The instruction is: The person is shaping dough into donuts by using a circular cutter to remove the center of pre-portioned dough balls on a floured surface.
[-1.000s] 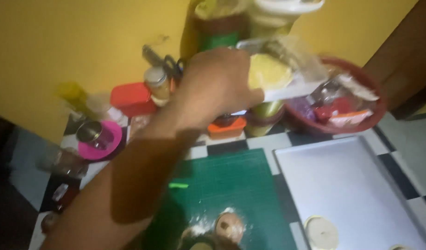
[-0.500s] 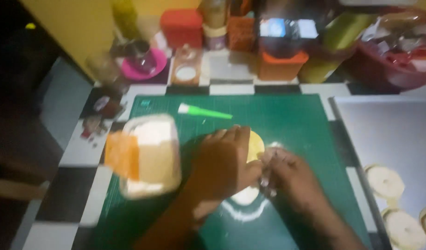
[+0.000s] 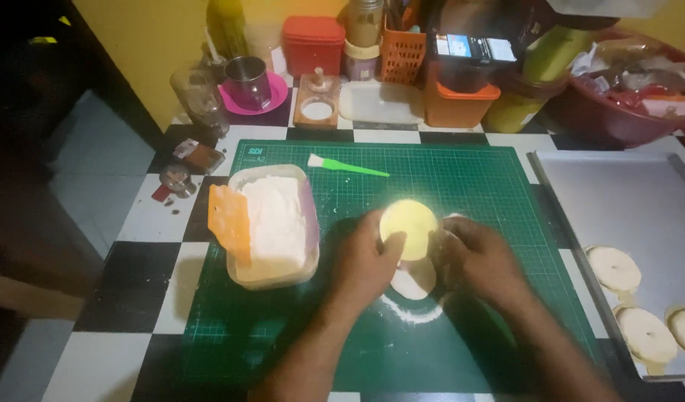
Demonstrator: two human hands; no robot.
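Note:
My left hand [image 3: 363, 262] and my right hand [image 3: 478, 258] meet over the middle of a green cutting mat [image 3: 469, 175]. Between them they hold a round yellow lid-like cutter [image 3: 408, 227], pressed down over a flat piece of pale dough [image 3: 414, 281] with flour dust around it. The left fingers rest on the cutter's left edge, the right fingers touch its right side. A plastic tub of white flour [image 3: 275, 219] with an orange scraper [image 3: 229, 217] stands on the mat just left of my left hand.
A green-handled pastry brush [image 3: 348, 165] lies at the mat's far edge. A metal baking tray [image 3: 625, 201] on the right carries three cut dough rounds [image 3: 615, 268]. Jars, a metal cup on a pink saucer [image 3: 247, 82], orange containers and a red bowl crowd the back wall.
The left hand, earlier reaching up among the containers at the back, has come down. The flour tub now stands on the mat and both hands have settled on the yellow cutter.

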